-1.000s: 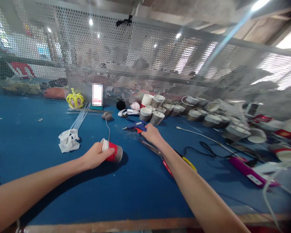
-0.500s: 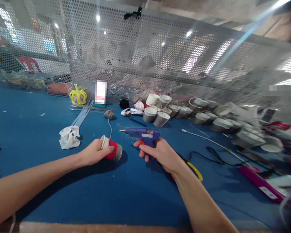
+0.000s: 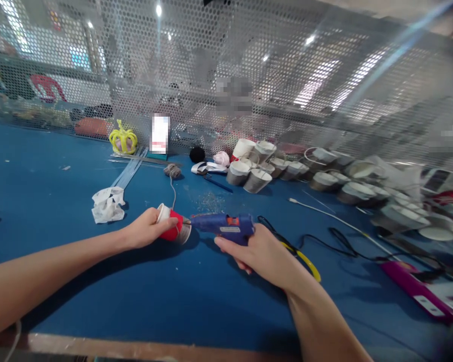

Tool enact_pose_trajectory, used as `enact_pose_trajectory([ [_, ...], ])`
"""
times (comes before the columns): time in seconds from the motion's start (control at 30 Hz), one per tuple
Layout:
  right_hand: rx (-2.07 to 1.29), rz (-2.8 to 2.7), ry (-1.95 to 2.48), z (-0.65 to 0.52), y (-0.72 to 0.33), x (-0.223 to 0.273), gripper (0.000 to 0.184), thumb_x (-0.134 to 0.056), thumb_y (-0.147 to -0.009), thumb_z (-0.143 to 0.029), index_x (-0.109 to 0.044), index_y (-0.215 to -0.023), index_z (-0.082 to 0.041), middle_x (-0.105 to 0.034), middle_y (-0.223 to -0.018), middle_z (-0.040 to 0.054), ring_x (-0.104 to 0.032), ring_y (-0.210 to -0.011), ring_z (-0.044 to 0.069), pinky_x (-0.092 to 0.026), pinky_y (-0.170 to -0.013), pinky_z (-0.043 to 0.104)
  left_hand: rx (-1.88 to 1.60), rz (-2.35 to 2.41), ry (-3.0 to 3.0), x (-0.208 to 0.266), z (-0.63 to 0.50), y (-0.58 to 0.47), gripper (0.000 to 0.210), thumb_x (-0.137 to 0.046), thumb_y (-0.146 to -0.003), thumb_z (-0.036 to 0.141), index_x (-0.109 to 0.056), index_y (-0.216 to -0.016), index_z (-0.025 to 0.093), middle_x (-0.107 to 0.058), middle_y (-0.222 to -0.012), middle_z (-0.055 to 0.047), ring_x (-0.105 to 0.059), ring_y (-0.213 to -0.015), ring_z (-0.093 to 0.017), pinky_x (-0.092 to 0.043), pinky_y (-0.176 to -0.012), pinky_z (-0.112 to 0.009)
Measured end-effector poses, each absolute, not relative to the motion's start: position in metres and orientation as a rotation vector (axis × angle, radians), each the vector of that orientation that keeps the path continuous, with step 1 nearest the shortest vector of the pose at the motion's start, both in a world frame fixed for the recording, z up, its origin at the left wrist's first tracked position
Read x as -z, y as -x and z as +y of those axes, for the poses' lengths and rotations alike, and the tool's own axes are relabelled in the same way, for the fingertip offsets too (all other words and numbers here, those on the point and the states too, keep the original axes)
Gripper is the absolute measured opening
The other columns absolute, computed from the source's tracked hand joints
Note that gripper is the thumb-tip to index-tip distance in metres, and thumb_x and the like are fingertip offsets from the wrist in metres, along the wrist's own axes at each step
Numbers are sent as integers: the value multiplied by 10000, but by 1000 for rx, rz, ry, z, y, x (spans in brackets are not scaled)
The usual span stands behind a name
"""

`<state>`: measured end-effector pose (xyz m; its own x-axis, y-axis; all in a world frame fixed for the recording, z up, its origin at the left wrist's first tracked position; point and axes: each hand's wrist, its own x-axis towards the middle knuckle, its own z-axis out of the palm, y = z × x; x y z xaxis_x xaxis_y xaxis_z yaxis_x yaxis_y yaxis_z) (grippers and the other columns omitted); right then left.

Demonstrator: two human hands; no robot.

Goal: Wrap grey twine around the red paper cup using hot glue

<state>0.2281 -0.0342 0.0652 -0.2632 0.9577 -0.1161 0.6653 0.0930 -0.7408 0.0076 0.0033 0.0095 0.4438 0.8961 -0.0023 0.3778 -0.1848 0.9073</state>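
Note:
My left hand (image 3: 145, 230) is closed around a red and white paper cup (image 3: 176, 230) lying on its side, its open end toward the hand. Grey yarn is wound about the cup's base end, and a strand leads back to a small grey yarn ball (image 3: 172, 171). In my right hand (image 3: 262, 251) is a blue hot glue gun (image 3: 226, 225), gripped by its handle. The gun's nozzle meets the cup near the edge of the grey winding; whether it presses on it I cannot tell.
Several yarn-wrapped cups (image 3: 258, 180) crowd the back right. Scissors with yellow handles (image 3: 305, 264) lie beside my right wrist. A purple power strip (image 3: 419, 291) with cords sits at the right. Crumpled white paper (image 3: 108, 205) lies left; a perforated metal screen (image 3: 196, 75) bounds the back.
The glue gun has moved down and its nozzle has come to the cup, where before there was a gap. My left hand keeps its hold on the cup. The view has tilted slightly downward.

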Motion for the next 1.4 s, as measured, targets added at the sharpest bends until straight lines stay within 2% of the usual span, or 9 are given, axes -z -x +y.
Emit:
enact_pose_trajectory([
  [0.3,-915,-1999,1682,-37,-221,-69,295,-515,-687,-397,-454,-497,-180,-445,-338,-42,-426,-315,80,-372,-365,198,-736,1045,-1722,-8,3,-8,358,-396,-759,399,-579,-668,105,-370,-532,42,-299,-503,-71,-252,-468,-184],
  [1.07,-891,-2036,1713,-42,-220,-71,303,-505,-698,-397,-460,-499,-173,-443,-349,-47,-419,-324,70,-355,-362,180,-752,1050,-1740,-8,3,-8,351,-396,-766,386,-564,-633,108,-383,-525,45,-308,-497,-65,-280,-472,-175],
  [1.4,-895,-2038,1740,-44,-218,-74,321,-512,-694,-394,-421,-475,-177,-446,-355,-45,-422,-328,66,-345,-357,175,-743,1059,-1717,-9,3,-9,344,-400,-766,366,-572,-615,109,-471,-516,35,-382,-495,-80,-297,-479,-182],
])
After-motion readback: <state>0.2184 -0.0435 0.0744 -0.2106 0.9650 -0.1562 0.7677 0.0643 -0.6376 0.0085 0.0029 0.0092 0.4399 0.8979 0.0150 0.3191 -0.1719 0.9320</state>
